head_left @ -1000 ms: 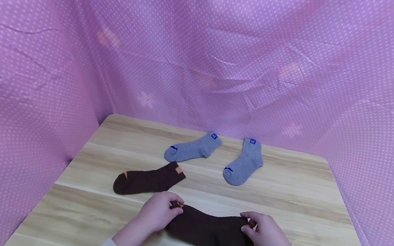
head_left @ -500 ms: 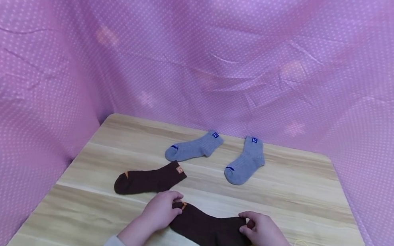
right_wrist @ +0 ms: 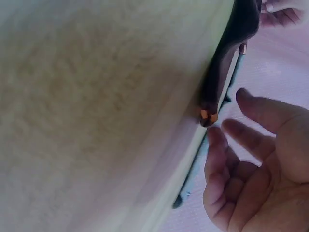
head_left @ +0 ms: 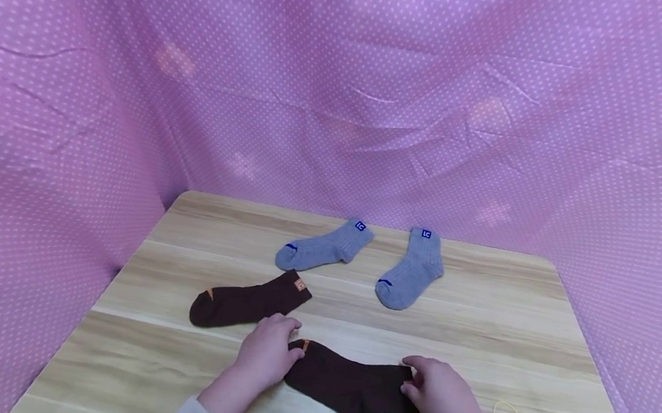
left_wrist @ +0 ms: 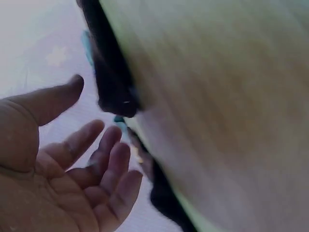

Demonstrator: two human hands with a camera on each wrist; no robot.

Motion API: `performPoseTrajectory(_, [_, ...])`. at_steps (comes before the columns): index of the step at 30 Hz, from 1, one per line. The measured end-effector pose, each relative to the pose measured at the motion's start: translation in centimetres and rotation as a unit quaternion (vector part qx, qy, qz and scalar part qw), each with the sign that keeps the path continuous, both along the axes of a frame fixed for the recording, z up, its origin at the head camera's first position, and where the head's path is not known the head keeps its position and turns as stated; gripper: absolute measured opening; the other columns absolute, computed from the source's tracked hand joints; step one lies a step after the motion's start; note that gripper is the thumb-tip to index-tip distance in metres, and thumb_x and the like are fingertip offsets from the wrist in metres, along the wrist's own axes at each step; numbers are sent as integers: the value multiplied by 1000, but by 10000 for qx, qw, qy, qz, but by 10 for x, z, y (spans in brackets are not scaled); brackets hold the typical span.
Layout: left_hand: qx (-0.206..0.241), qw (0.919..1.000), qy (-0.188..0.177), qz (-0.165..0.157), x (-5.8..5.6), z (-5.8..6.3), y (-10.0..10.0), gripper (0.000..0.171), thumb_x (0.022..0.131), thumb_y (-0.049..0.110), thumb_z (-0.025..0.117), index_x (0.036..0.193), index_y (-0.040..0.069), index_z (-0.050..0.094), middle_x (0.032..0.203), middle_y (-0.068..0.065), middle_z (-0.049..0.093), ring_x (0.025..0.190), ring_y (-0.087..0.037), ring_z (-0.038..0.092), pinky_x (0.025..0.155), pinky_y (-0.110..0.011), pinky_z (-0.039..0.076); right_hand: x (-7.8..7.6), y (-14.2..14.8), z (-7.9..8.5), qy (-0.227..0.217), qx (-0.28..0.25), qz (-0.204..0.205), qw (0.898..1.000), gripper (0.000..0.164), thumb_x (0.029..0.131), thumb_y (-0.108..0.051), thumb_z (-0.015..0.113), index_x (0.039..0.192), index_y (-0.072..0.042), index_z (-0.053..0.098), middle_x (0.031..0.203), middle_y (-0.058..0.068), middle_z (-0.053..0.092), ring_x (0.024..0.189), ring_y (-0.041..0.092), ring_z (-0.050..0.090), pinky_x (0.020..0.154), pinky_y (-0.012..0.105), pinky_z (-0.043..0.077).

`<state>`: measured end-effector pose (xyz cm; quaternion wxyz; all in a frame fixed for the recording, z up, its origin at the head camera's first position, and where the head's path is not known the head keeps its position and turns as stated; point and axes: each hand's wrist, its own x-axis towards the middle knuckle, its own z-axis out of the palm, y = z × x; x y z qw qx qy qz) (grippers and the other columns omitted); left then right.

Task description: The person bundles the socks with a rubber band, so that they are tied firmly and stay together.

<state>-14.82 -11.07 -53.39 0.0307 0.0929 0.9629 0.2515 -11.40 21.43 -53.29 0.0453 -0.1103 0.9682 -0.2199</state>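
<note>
Your left hand (head_left: 267, 351) and right hand (head_left: 438, 394) are relaxed, thumbs apart from fingers; a second ago both pinched the near brown sock (head_left: 345, 383). Now it lies between them on the wood-grained table (head_left: 486, 344), seemingly settled flat, its dark, soft knit bent at the heel, orange toe mark showing. Beyond lie a matching brown sock (head_left: 242, 305) and two ribbed grey socks (head_left: 326, 250).

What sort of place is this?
Likely a makeshift filming booth: pink-purple polka-dot cloth hangs on three visible sides of a wood-grain tabletop, where dark brown socks and gray socks lie spread out.
</note>
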Motion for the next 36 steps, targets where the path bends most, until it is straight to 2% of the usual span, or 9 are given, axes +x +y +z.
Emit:
performPoseTrajectory(3, [-136, 9981, 505, -336, 8, 8, 5, 32, 83, 19, 90, 111, 10, 78, 111, -5, 70, 104, -30, 66, 85, -48, 56, 5, -4, 5, 282, 285, -102, 9991, 18, 83, -15, 89, 94, -18, 75, 78, -11, 56, 70, 7, 54, 65, 36, 51])
performPoseTrajectory(6, [-355, 9906, 806, -1046, 18, 13, 11, 18, 84, 21, 88, 100, 15, 81, 110, 0, 70, 101, -25, 65, 84, -45, 55, 9, -9, 9, 590, 377, -28, 9975, 19, 80, -12, 89, 86, -19, 73, 79, -10, 57, 71, 11, 59, 64, 37, 53])
performPoseTrajectory(9, [-679, 9815, 726, -1635, 28, 14, 17, 17, 85, 28, 86, 99, 18, 82, 116, -1, 69, 106, -25, 64, 85, -44, 54, 10, -15, 8, 756, 471, 128, 9959, 20, 78, -9, 89, 89, -18, 74, 79, -10, 58, 72, 13, 62, 64, 38, 53])
performPoseTrajectory(11, [-859, 9788, 572, -1769, 32, 12, 20, 23, 86, 33, 85, 104, 19, 82, 121, -4, 69, 111, -27, 63, 87, -44, 54, 10, -17, 5, 778, 608, 157, 9950, 21, 77, -9, 90, 91, -16, 75, 78, -9, 57, 71, 15, 62, 62, 38, 53])
performPoseTrajectory(14, [-958, 9806, 400, -1663, 35, 8, 22, 30, 86, 38, 85, 108, 19, 83, 124, -7, 69, 115, -31, 63, 90, -46, 55, 9, -18, 0, 660, 809, 107, 9945, 24, 74, -11, 92, 90, -16, 75, 75, -7, 54, 68, 16, 60, 59, 39, 52])
performPoseTrajectory(18, [-980, 9840, 248, -1466, 37, 3, 22, 29, 85, 41, 85, 106, 20, 84, 125, -10, 69, 118, -34, 61, 90, -48, 55, 10, -17, -4, 545, 894, 94, 9945, 28, 70, -11, 95, 85, -16, 72, 74, -6, 49, 67, 17, 58, 58, 41, 51])
performPoseTrajectory(27, [-1010, 9856, 43, -1355, 39, -4, 21, 30, 84, 45, 86, 105, 22, 84, 130, -11, 65, 120, -34, 58, 84, -51, 55, 10, -17, -11, 508, 915, 166, 9944, 31, 68, -11, 95, 81, -18, 67, 75, -6, 46, 67, 18, 57, 57, 41, 50])
performPoseTrajectory(33, [-754, 9885, 378, -1256, 31, 1, 16, 28, 87, 40, 84, 106, 19, 84, 120, -4, 71, 109, -29, 65, 84, -49, 56, 6, -14, -7, 596, 865, 247, 9942, 28, 66, -11, 94, 83, -17, 73, 76, -7, 51, 71, 17, 58, 59, 40, 52])
performPoseTrajectory(36, [-705, 9891, 514, -1184, 26, 5, 12, 32, 88, 37, 85, 110, 14, 83, 120, -3, 72, 110, -28, 66, 89, -49, 55, 1, -12, -2, 710, 760, 274, 9942, 30, 64, -8, 92, 88, -16, 76, 79, -7, 55, 75, 17, 60, 62, 39, 53])
